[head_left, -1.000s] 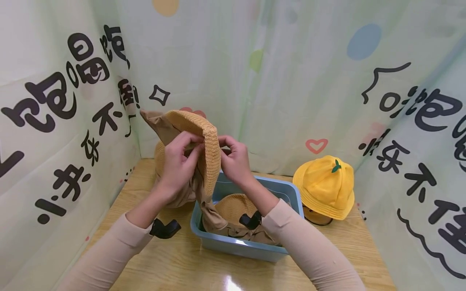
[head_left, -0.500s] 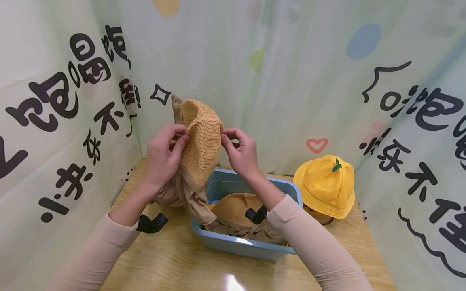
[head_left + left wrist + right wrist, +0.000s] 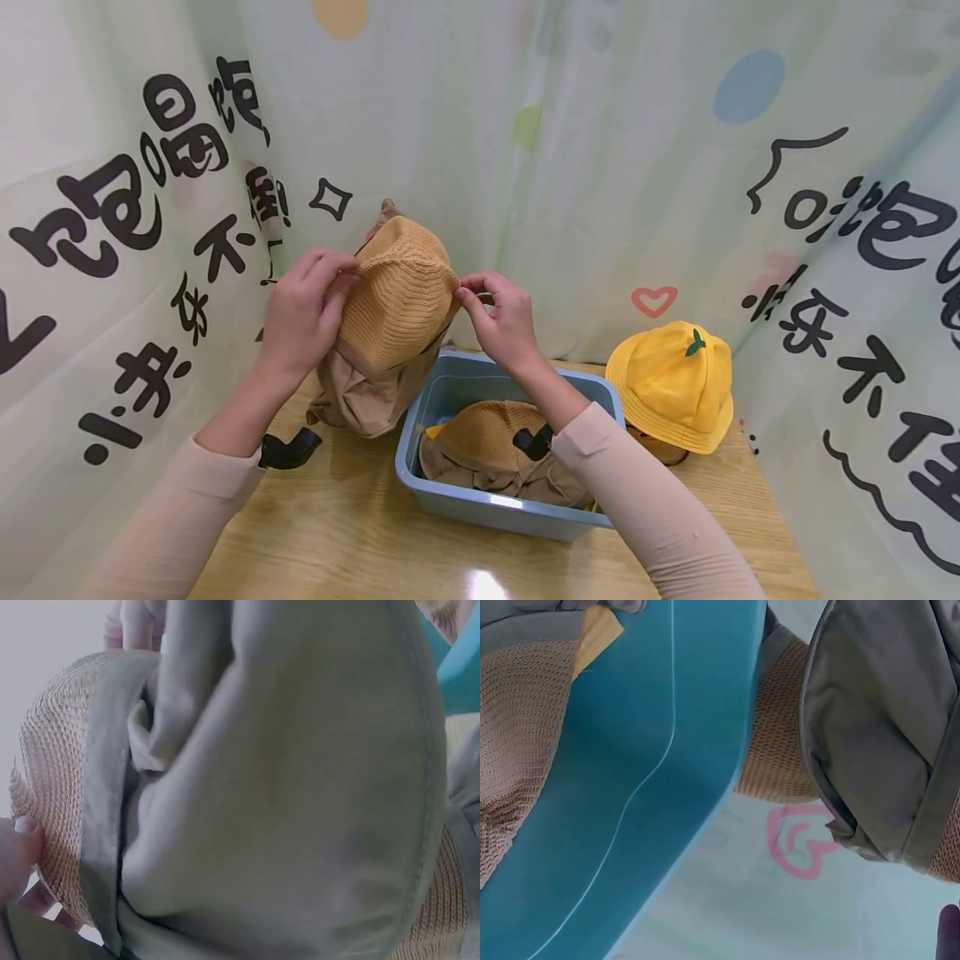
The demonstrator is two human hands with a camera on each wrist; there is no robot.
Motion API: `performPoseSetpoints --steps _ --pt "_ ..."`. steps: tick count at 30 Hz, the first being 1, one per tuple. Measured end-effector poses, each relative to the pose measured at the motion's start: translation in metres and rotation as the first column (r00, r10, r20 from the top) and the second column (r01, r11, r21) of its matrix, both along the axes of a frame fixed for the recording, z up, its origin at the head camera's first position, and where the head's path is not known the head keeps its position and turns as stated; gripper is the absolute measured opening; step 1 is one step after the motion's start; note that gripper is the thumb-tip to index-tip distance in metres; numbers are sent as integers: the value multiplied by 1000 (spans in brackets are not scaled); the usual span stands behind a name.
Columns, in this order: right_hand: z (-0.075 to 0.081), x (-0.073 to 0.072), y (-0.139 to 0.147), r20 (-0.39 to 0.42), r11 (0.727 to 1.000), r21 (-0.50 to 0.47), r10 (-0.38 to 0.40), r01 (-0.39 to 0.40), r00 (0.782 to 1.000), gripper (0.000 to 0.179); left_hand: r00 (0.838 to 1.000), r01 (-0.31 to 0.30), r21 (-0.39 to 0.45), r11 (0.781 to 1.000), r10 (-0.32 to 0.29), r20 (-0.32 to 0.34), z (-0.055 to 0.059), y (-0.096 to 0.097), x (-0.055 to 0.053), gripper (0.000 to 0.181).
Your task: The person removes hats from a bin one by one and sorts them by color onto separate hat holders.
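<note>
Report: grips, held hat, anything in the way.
Left grip and right grip each pinch the tan hat at its knit crown. Hat up, left of the blue bin. Bin close alongside; no obstruction seen between grips.

Blue bin w/ a knit hat inside, yellow bit by its band. Past the bin's long edge, I see another knit pc., partly hidden, & a grey-brown brimmed hat held clear of the bin. Pink heart on pale curtain bhd. One fingertip of the hand nr that hat's knit crown.

White glare on tabletop; wrist views dimmer
</note>
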State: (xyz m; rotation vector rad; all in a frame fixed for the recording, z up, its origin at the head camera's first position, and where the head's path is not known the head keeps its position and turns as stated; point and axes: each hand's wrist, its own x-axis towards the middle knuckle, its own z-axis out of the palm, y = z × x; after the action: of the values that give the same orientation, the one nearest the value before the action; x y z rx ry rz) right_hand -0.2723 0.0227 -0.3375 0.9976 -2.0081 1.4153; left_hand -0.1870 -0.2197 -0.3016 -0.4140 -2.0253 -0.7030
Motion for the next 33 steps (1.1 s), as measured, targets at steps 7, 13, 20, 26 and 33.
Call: performPoseSetpoints --steps 7,13,20,26,33 --pt "-2 -1 -2 -102 991 120 -42 54 994 12 999 -39 -3 999 39 -14 -1 -11 -4 8" --pt "-6 -2 -6 -164 977 190 -64 95 984 14 998 -62 -3 998 62 -13 -5 -20 -9 6" --pt "-11 -5 -12 -129 968 220 -91 118 988 17 997 -72 -4 997 72 -3 -13 -29 -18 6" --pt "-14 -6 -18 -57 969 221 -101 112 993 17 996 -87 -6 996 87 14 -17 -34 -24 6" --pt "-16 -7 -26 2 975 195 -105 103 994 15 994 -94 9 996 94 47 -22 -35 -29 9"
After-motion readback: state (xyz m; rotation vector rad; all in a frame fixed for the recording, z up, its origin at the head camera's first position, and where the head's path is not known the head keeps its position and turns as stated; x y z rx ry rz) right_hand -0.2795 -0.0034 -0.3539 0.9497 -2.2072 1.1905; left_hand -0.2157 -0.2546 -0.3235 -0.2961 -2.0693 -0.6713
